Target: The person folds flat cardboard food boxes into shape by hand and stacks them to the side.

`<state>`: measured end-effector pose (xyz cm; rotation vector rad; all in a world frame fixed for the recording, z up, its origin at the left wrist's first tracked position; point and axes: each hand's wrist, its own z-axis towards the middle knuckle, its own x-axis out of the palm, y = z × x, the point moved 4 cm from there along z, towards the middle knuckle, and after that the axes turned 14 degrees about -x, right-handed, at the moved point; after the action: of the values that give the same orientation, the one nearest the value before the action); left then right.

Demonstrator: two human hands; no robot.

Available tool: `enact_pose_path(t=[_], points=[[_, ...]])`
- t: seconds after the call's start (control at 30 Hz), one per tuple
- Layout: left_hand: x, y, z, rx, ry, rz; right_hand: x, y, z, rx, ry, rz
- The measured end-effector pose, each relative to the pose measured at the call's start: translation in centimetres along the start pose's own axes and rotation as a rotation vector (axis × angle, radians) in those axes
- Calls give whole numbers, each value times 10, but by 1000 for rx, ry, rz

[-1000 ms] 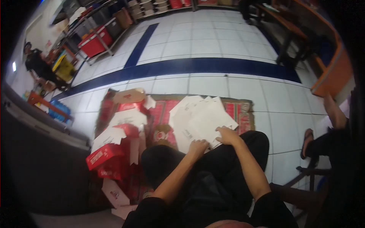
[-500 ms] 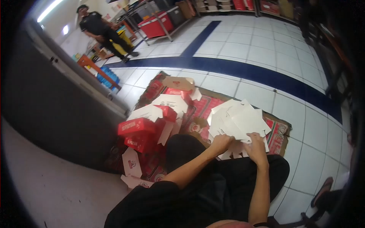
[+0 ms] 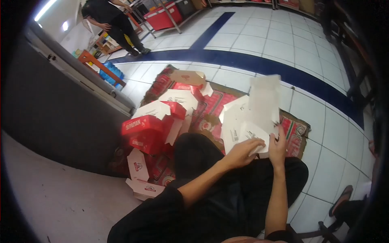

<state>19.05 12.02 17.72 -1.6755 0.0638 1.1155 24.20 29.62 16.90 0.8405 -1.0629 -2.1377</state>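
A partly folded cardboard box (image 3: 265, 99) stands in front of my knees, with its white inner panel raised and slightly blurred. My left hand (image 3: 244, 152) is closed at the near end of this box, on a printed white flap (image 3: 252, 133). On the box's right side my right hand (image 3: 278, 146) pinches its edge between thumb and fingers. Beneath and behind it lie flat white box blanks (image 3: 232, 125). To the left, folded red and white boxes (image 3: 142, 127) are heaped, and another box piece (image 3: 138, 166) with a red logo rests near my left knee.
Flattened red printed cardboard (image 3: 298, 133) covers the tiled floor under me. A dark grey panel (image 3: 60, 101) stands along the left. At the back a person (image 3: 113, 24) stands near a blue water bottle (image 3: 111, 73) and a red crate (image 3: 163, 17). Someone's sandalled foot (image 3: 341, 200) shows at right.
A white panel of the cardboard box has swung upright. My left hand has shifted slightly right, while my right hand has moved slightly up. The view has tilted down a little.
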Motion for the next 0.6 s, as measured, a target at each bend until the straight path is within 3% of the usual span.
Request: enact_pose_path(t=[0.07, 0.13, 0.2, 0.3, 0.33, 0.37, 0.4, 0.47, 0.5, 0.53, 0.6], points=[[-4, -1, -1, 30, -93, -241, -4, 10, 2, 64, -47, 105], [-6, 3, 5, -36, -34, -337, -7, 6, 6, 100, -10, 101], [-24, 1, 9, -41, -241, -360, 4, 4, 6, -91, 61, 191], [-43, -6, 10, -240, -316, -547, 7, 45, 10, -40, 152, 199], [-43, -1, 13, -242, -298, -554, 8, 47, 10, -51, 241, 171], [-41, 9, 17, -340, -317, -618, 13, 38, 6, -196, 257, 120], [-38, 17, 19, -439, -341, -683, 13, 35, 3, -190, 260, 108], [-40, 14, 20, -387, -394, -613, 19, 40, 3, -330, 284, -4], [-36, 17, 21, -446, -309, -703, 20, 38, 3, -355, 300, 6], [-34, 17, 19, -509, -224, -790, 22, 44, 4, -357, 313, 19], [-40, 10, 15, -471, -284, -712, 20, 53, 7, -171, 283, 151]])
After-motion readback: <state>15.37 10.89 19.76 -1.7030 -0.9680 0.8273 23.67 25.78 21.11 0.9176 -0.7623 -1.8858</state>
